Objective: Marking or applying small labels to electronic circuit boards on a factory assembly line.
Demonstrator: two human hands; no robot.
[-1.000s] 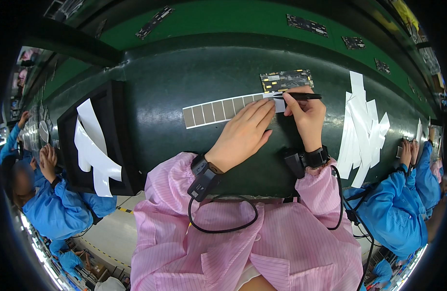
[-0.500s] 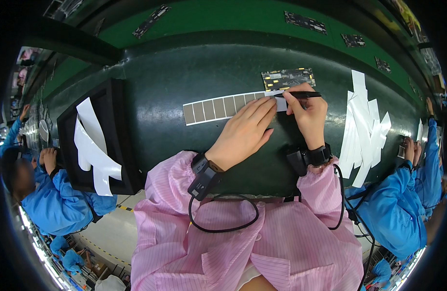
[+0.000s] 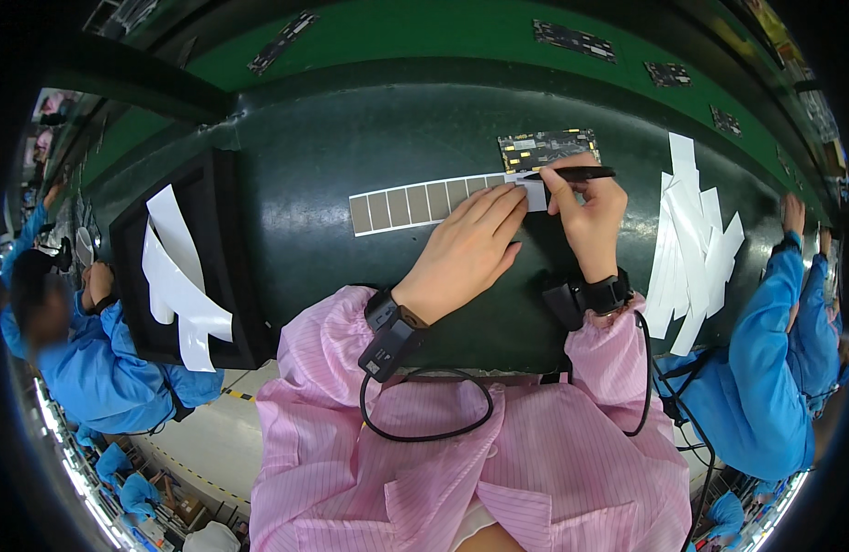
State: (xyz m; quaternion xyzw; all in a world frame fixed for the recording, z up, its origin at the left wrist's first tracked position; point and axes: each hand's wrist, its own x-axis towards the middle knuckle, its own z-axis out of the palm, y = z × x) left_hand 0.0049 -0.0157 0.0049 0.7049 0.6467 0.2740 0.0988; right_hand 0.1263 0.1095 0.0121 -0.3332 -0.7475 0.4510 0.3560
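Note:
My left hand (image 3: 463, 247) lies flat with its fingers stretched out over a strip of grey-brown rectangular stickers (image 3: 378, 211) on white backing, pressing it to the bench. The strip's right end is bare white beside my fingertips. Pinched in my right hand (image 3: 590, 216) is a slim black pointed tool (image 3: 585, 173), its tip at that white end; whether it is tweezers or a pen I cannot tell. Just beyond the strip's right end lies a black circuit board (image 3: 548, 147) with gold-coloured parts, partly behind my right hand.
A black tray (image 3: 224, 267) holding white strips (image 3: 174, 276) stands at the left. More white strips (image 3: 687, 244) are heaped at the right. Several circuit boards (image 3: 573, 40) lie on the green surface (image 3: 424, 32) beyond the bench edge. People in blue sit on both sides. Cables hang from my wristbands.
The boards on the green surface have shifted slightly left. The person in blue at the right has stretched an arm forward. My hands hold nearly the same place.

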